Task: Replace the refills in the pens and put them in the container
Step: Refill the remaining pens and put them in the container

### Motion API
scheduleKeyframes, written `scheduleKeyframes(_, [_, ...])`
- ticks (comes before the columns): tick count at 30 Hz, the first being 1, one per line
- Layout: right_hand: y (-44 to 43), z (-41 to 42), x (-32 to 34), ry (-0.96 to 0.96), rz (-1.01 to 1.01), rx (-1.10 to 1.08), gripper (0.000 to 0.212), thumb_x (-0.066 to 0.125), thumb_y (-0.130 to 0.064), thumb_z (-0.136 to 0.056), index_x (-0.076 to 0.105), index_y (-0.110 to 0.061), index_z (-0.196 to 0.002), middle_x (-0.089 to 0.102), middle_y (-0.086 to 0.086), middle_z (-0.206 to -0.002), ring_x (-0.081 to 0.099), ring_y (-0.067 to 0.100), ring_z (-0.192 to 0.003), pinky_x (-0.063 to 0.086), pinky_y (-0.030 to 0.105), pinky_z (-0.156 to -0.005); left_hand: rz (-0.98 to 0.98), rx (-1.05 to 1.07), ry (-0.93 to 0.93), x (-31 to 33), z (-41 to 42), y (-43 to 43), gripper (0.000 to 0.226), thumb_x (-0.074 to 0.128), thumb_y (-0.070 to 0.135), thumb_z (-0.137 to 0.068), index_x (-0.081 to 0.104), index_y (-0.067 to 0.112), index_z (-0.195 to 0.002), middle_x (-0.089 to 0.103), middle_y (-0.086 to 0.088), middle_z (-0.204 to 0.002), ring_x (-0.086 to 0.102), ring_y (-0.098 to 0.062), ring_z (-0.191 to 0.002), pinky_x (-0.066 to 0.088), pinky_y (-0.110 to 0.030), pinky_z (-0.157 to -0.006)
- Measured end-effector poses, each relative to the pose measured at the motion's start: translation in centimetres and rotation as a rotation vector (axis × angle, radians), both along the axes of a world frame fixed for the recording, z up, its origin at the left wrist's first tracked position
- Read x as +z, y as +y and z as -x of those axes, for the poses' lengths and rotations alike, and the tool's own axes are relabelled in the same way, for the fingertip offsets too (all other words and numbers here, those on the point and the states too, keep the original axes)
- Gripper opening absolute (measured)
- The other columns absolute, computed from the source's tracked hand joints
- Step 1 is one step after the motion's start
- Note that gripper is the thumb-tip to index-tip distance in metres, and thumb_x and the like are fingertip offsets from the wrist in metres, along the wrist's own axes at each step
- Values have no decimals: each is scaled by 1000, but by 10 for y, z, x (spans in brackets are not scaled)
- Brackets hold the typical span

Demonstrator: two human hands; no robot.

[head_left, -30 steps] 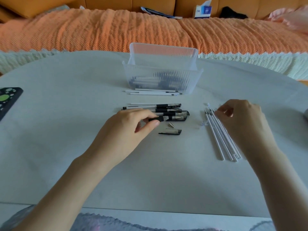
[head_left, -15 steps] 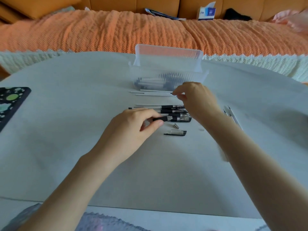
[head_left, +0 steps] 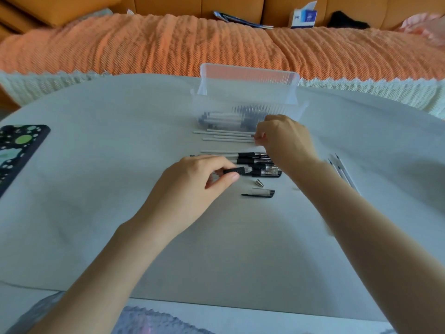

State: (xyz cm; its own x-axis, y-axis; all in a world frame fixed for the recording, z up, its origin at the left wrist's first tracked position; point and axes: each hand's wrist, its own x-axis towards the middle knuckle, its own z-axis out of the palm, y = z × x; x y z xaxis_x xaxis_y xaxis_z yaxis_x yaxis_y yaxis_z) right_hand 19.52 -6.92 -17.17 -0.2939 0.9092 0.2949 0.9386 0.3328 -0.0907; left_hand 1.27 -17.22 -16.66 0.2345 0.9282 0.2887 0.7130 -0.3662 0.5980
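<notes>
Nearest, a cap [head_left: 261, 193] lies alone on the table [head_left: 96, 213], with a small metal tip [head_left: 259, 182] just beyond it. Beyond those, the left hand [head_left: 192, 186] pinches a pen barrel [head_left: 237, 170] by its black grip between thumb and fingers, at the near edge of a row of pens [head_left: 257, 160]. To the right of the pens a bundle of refills [head_left: 344, 172] lies partly hidden behind the right forearm. Beyond the pens, the right hand [head_left: 284, 138] has thumb and forefinger pressed together at the end of the loose refills [head_left: 226, 135], though whether it grips one I cannot tell. Just beyond stands the container [head_left: 248, 92], pens inside. Far left of the pens lies a dark spotted case [head_left: 16, 153].
</notes>
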Motion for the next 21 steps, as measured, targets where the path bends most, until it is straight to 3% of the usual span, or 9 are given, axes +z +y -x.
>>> scheduleKeyframes(5, [-2, -3, 1, -32, -23, 60, 13, 57, -11, -91, 69, -14, -93, 67, 1, -95, 59, 22, -90, 32, 25, -65, 0, -5, -4, 0, 0, 0, 10, 59, 35, -88, 66, 28, -87, 52, 22, -64, 50, -5, -67, 42, -26, -64])
scheduleKeyframes(9, [-2, -7, 4, 11, 79, 97, 11, 57, -20, -92, 67, -16, -97, 64, 0, -101, 56, 20, -101, 33, 25, -70, -1, -6, -5, -1, 1, 0, 10, 59, 35, -88, 67, 28, -88, 52, 23, -65, 51, -5, -67, 43, -26, -64])
scheduleKeyframes(15, [-5, -10, 7, 32, 69, 13, 13, 55, -23, -93, 65, -16, -98, 64, 1, -101, 56, 21, -98, 31, 26, -68, 12, 3, -2, -1, 2, 0, 11, 58, 37, -88, 66, 30, -88, 55, 23, -68, 51, -6, -68, 43, -26, -65])
scheduleKeyframes(19, [-27, -21, 22, 310, 44, -22, 7, 55, -18, -91, 61, -19, -91, 67, -4, -81, 58, 17, -81, 42, 30, -68, 19, 25, -18, -2, 5, 1, 11, 60, 36, -87, 67, 29, -89, 63, 16, -74, 54, -8, -69, 47, -30, -66])
scheduleKeyframes(21, [-44, -28, 26, 568, 142, 29, 10, 57, -10, -89, 61, -19, -87, 64, -7, -72, 55, 6, -69, 42, 19, -65, 38, 27, -31, -1, 5, 2, 11, 58, 37, -87, 66, 29, -89, 66, 15, -75, 54, -6, -66, 47, -30, -67])
